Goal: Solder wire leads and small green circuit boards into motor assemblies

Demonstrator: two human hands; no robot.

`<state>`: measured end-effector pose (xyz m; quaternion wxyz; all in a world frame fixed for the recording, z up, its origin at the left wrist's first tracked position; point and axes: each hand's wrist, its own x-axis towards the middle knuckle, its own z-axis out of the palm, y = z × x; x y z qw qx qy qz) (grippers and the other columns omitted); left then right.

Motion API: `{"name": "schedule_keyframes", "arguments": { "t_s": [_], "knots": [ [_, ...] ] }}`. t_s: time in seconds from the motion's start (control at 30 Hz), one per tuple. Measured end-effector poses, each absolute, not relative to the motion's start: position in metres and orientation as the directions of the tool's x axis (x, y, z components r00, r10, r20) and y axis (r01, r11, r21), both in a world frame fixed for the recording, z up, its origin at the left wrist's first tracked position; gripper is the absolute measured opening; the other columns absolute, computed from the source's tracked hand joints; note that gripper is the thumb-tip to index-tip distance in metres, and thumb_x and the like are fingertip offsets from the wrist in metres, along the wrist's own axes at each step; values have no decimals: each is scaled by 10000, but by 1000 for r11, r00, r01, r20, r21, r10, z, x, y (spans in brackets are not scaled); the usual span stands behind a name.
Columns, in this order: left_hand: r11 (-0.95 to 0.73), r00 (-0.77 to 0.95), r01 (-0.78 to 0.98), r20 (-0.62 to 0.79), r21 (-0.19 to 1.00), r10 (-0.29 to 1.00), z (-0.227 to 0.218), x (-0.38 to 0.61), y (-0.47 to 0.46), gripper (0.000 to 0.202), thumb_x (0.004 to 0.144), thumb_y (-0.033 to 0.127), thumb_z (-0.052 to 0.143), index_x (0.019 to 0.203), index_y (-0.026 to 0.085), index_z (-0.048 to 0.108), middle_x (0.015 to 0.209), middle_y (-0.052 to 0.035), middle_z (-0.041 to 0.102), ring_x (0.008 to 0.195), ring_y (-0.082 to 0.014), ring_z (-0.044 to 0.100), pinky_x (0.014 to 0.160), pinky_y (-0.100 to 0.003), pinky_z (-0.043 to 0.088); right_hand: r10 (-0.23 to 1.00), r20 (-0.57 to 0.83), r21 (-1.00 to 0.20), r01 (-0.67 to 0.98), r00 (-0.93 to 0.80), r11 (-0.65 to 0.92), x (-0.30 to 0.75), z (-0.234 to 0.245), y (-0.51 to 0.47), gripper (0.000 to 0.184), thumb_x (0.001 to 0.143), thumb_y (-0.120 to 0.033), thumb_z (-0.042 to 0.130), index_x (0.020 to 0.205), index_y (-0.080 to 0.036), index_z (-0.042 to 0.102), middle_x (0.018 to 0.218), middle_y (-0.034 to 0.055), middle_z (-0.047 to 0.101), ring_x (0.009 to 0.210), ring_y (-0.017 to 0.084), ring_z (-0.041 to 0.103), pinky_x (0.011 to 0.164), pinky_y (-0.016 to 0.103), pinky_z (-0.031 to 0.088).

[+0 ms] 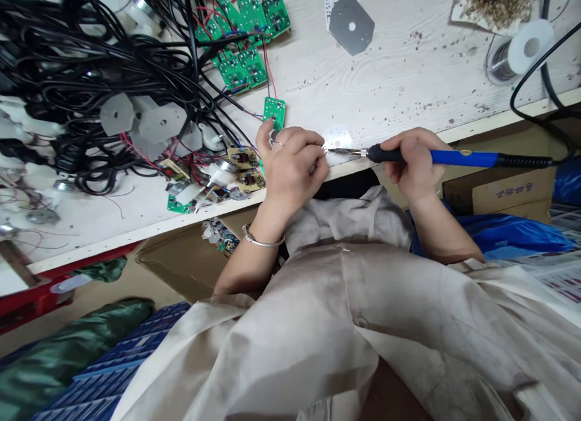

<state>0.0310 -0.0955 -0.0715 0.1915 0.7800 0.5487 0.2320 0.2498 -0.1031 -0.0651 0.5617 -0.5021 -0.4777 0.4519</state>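
Soldering iron [463, 158] clenched pen-style in a right hand [411, 164], its tip reaching the curled left hand [290, 173] at the desk [399, 64] edge; whatever that hand grips is hidden. A wired green circuit board [275, 112] sits just beside it. Further green boards [240, 64], also wired, lie grouped beyond, near tangled black power cords [68, 64], with a solder spool [521, 49] farther along.

soldering iron [458, 158]: blue and black | circuit boards [236, 70]: green | smock [345, 312]: beige | bench [399, 64]: white, dark-speckled
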Motion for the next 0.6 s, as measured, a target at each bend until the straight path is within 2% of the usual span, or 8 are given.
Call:
{"name": "schedule_keyframes", "arguments": {
  "t_s": [0.13, 0.33, 0.5, 0.6],
  "knots": [
    [-327, 311, 761, 128, 560, 942, -67, 31, -93, 163, 918, 223, 585, 776, 301, 610, 1043, 11, 739, 1083, -252, 667, 1251, -668, 273, 991, 39, -998, 59, 128, 32, 249, -65, -102, 495, 891, -693, 605, 722, -241, 716, 414, -84, 495, 316, 69, 401, 340, 234, 339],
    [-320, 297, 760, 137, 566, 945, -69, 33, -94, 135, 915, 225, 582, 796, 287, 603, 1021, 10, 727, 1054, -250, 663, 1234, -648, 300, 994, 59, -998, 23, 91, 57, 251, -66, -103, 408, 918, -592, 640, 751, -235, 747, 415, -78, 520, 329, 62, 430, 349, 221, 337],
    [-343, 296, 774, 175, 532, 939, -72, 33, -95, 152, 919, 226, 574, 786, 288, 610, 1013, 14, 734, 1027, -243, 672, 1211, -630, 346, 997, 43, -993, 113, 60, 36, 254, -68, -103, 461, 910, -650, 607, 757, -237, 742, 434, -78, 523, 353, 67, 455, 393, 224, 400],
    [-337, 290, 775, 173, 535, 941, -72, 33, -95, 151, 922, 229, 577, 789, 291, 614, 1020, 17, 736, 1037, -239, 675, 1213, -620, 351, 994, 61, -995, 82, 94, 54, 254, -69, -104, 457, 912, -653, 604, 757, -246, 740, 428, -81, 514, 323, 58, 410, 346, 217, 336]
  ]
}}
